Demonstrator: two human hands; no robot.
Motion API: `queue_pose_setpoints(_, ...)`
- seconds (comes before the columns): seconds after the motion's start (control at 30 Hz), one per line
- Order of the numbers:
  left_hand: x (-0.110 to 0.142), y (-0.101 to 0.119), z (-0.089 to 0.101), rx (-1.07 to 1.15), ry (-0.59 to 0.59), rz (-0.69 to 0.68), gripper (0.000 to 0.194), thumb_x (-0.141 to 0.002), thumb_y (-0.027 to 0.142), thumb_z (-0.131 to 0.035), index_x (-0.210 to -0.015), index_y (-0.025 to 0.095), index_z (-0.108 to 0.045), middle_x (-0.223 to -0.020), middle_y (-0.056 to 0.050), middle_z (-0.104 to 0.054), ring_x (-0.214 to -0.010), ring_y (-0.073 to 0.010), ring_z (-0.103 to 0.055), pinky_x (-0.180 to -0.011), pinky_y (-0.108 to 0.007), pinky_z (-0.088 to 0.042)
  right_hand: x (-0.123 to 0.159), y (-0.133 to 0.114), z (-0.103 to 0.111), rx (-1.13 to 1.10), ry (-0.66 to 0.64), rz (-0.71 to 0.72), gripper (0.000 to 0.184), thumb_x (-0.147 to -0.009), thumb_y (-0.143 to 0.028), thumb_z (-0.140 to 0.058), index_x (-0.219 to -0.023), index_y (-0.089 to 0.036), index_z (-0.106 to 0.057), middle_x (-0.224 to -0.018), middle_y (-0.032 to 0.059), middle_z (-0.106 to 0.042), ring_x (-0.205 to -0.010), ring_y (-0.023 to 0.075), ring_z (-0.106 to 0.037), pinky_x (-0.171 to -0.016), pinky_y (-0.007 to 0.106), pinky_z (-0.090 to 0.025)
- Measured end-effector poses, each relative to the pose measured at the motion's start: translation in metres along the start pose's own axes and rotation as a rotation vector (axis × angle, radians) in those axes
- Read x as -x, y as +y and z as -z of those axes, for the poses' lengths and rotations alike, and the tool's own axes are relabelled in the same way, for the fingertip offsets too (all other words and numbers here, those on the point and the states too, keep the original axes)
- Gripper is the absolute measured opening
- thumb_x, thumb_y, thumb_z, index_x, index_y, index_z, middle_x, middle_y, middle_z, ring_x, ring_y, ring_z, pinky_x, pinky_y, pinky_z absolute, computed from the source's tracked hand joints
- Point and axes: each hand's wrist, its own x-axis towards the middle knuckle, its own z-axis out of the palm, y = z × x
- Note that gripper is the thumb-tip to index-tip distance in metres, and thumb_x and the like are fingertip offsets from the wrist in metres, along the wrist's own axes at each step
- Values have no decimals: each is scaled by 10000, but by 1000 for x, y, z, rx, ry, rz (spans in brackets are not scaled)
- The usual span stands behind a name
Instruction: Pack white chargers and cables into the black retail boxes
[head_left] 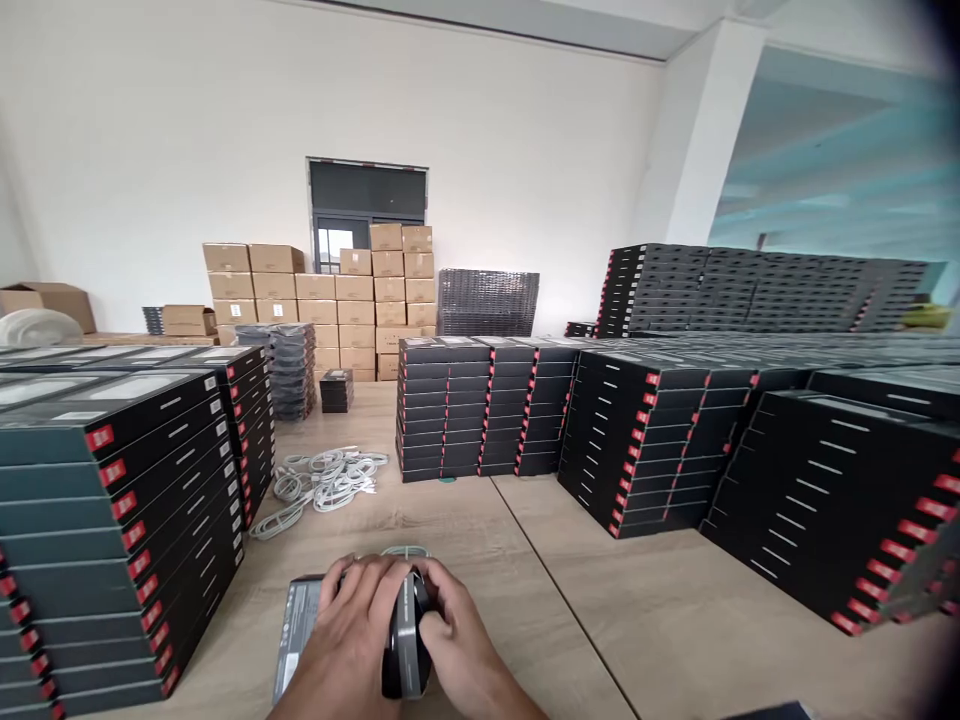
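Note:
In front of me, a glossy black rounded object with a grey printed band (406, 635) is between my two hands; its exact kind cannot be made out. My left hand (352, 625) lies across its left side, fingers curled over the far end. On the other side my right hand (456, 630) grips it, the thumb pressed against its flank. Partly covered by my left hand, a flat grey printed box (294, 635) lies on the wooden table (540, 640). Just beyond my fingertips shows a pale coiled cable (407, 551).
A pile of light coiled cables (330, 482) lies farther back. Tall stacks of black boxes with red corners stand at left (187, 500), centre (465, 415) and right (810, 490). Brown cartons (337, 310) are piled by the wall. A seam runs along the tabletop.

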Motion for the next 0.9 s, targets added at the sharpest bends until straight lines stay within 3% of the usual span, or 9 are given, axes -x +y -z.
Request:
queue_pose_setpoints(0.2, -1, 3, 4, -1, -60, 53, 882, -478, 89, -538, -1329, 252, -372, -1281, -115, -552, -1175, -310, -488, -1029, -472, -257, 2, 21, 7, 188, 188, 18, 555, -613, -62, -404, -1120, -209, -575, -1000, 23, -663, -921, 202, -618, -856, 327, -491)
queue_pose_setpoints(0.27, 0, 3, 1, -55, -3, 93, 833, -507, 82, -533, -1313, 245, -402, -1293, -118, -537, -1173, -309, -490, -1017, -475, -271, 3, 21, 7, 304, 220, 121, 604, -631, -41, -441, -1197, -229, -542, -1178, 49, -608, -1068, 215, -577, -936, 341, -461)
queue_pose_setpoints(0.37, 0, 2, -6, -149, 127, 150, 825, -511, 61, -521, -1313, 212, -403, -1265, -127, -543, -1169, -306, -485, -1011, -477, -284, 3, 17, 7, 478, 193, 274, 464, -697, -35, -474, -1064, -260, -646, -1364, 49, -497, -1277, 252, -431, -1065, 402, -362)
queue_pose_setpoints(0.47, 2, 0, -12, -219, 204, 162, 878, -486, 37, -516, -1341, 180, -379, -1261, -136, -542, -1186, -313, -471, -1024, -483, -279, 0, 16, 6, 501, 154, 215, 305, -826, -124, -462, -937, -264, -709, -1354, 57, -523, -1312, 275, -382, -1101, 482, -300)
queue_pose_setpoints(0.57, 2, 0, -13, -256, 219, 133, 873, -522, 40, -533, -1369, 175, -367, -1260, -138, -545, -1179, -308, -480, -1028, -475, -283, -3, 19, 5, 319, 73, 59, 273, -901, -259, -440, -836, -241, -705, -1257, 70, -594, -1298, 275, -405, -1109, 494, -273)
queue_pose_setpoints(0.67, 0, 4, -7, -305, 185, 154, 850, -572, 72, -551, -1394, 170, -359, -1257, -139, -556, -1156, -297, -496, -1020, -462, -296, -5, 20, 8, 70, 75, -25, 79, -747, -293, -663, -762, -218, -641, -1295, 57, -552, -1293, 280, -413, -1072, 427, -329)
queue_pose_setpoints(0.7, 0, 6, -3, -329, 158, 178, 841, -580, 87, -557, -1396, 157, -366, -1261, -144, -559, -1148, -298, -501, -1014, -461, -303, -6, 19, 10, -17, 118, -43, 147, -679, -282, -723, -745, -210, -612, -1331, 58, -519, -1272, 283, -436, -1032, 398, -374)
queue_pose_setpoints(0.8, 10, 2, 14, -413, 40, 274, 799, -600, 149, -565, -1383, 124, -409, -1308, -167, -553, -1168, -311, -502, -1010, -465, -317, -11, 15, 21, -337, 219, -137, 275, -673, -347, -750, -719, -206, -518, -1273, 64, -563, -1024, 235, -610, -752, 306, -508)
queue_pose_setpoints(0.9, 43, -21, 36, -487, -128, 403, 771, -603, 231, -579, -1360, 140, -465, -1351, -171, -548, -1214, -342, -498, -999, -488, -347, -15, 15, 30, -547, 241, -271, 281, -726, -407, -712, -759, -218, -506, -964, 23, -680, -713, 152, -636, -474, 198, -436)
